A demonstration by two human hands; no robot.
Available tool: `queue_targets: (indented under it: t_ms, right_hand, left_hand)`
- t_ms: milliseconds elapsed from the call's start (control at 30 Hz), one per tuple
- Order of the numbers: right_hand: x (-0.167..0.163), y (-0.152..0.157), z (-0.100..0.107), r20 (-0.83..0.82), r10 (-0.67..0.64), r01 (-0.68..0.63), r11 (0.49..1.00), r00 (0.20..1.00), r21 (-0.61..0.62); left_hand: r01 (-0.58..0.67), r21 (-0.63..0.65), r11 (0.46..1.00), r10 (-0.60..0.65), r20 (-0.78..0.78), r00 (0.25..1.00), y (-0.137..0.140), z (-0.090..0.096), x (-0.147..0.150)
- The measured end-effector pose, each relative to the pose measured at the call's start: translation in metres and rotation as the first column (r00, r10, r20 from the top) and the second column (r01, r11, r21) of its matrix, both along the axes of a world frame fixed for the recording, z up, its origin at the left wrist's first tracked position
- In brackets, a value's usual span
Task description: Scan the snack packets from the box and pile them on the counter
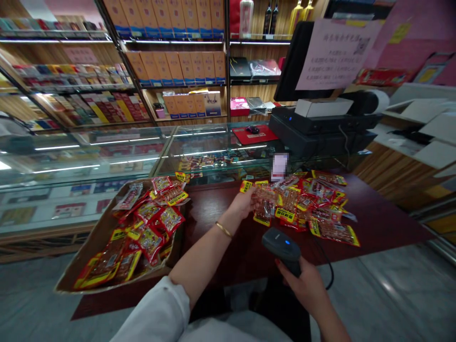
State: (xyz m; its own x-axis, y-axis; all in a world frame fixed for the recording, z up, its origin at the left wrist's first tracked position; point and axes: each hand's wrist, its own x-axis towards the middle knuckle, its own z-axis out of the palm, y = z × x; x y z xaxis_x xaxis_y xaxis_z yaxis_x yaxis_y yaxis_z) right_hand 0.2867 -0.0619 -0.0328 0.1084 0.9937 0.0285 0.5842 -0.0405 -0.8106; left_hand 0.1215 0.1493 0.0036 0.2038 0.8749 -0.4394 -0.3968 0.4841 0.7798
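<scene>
My left hand (245, 202) reaches across the dark red table and is closed on the edge of a snack packet (263, 209) with a clear front and yellow labels. That packet lies at the left side of a pile of similar packets (320, 202). In my right hand (302, 280) is a black barcode scanner (281, 244), gripped by its handle, a blue light lit on top. Its head points toward the pile, apart from it. A cardboard box (89, 247) on the left holds several red and yellow snack packets (146, 228).
Behind the table (210, 204) stands a glass display counter (124, 152) with a red mouse pad (254, 134) on it. A monitor (294, 61) with a paper sign rises at the back right. The scanner's cable (331, 270) curves over the table's front edge.
</scene>
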Motion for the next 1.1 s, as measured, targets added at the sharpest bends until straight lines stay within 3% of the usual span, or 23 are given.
queue_targets:
  t_ms: [100,167,300,367,467,567,667,733,833,933,1100]
  right_hand:
    - [-0.004,0.000,0.004,-0.005,-0.020,0.020,1.000,1.000,0.012]
    - [-0.009,0.002,0.006,-0.002,-0.016,0.016,1.000,1.000,0.022]
    - [-0.016,0.007,0.005,0.006,0.024,-0.024,1.000,1.000,0.006]
    - [-0.020,0.010,0.003,-0.008,0.069,-0.069,0.997,0.998,-0.019]
    - [-0.028,0.017,0.000,-0.025,0.128,-0.130,0.989,0.991,-0.075]
    - [-0.038,0.023,-0.001,-0.005,0.146,-0.146,0.983,0.989,-0.111]
    - [-0.047,0.026,-0.002,-0.013,0.169,-0.169,0.983,0.986,-0.075]
    - [-0.052,0.026,-0.001,-0.023,0.185,-0.186,0.981,0.983,-0.049]
    - [-0.055,0.026,0.001,-0.017,0.200,-0.200,0.979,0.980,-0.031]
    - [-0.054,0.025,0.002,0.005,0.218,-0.218,0.976,0.976,0.007]
    - [-0.049,0.021,-0.002,0.001,0.211,-0.211,0.978,0.978,0.003]
  left_hand:
    - [0.126,0.002,0.992,-0.126,-0.007,0.992,0.003,0.002,0.021]
    - [0.135,0.028,0.990,-0.134,-0.022,0.991,-0.010,0.001,0.018]
    - [0.039,0.207,0.978,-0.017,-0.105,0.994,-0.060,0.008,-0.036]
    - [-0.022,0.369,0.929,0.118,-0.241,0.963,-0.090,0.020,-0.082]
    - [-0.051,0.549,0.834,0.375,-0.498,0.782,-0.126,0.044,-0.158]
    - [-0.028,0.589,0.807,0.545,-0.726,0.420,-0.146,0.063,-0.234]
    - [0.098,0.455,0.885,0.453,-0.890,0.047,-0.147,0.066,-0.293]
    - [0.207,0.326,0.922,0.352,-0.930,-0.104,-0.140,0.060,-0.318]
    - [0.362,0.243,0.900,0.320,-0.932,-0.168,-0.124,0.047,-0.333]
    - [0.415,0.202,0.887,0.304,-0.932,-0.197,-0.110,0.038,-0.335]
    - [0.440,0.152,0.885,0.278,-0.931,-0.238,-0.118,0.052,-0.327]
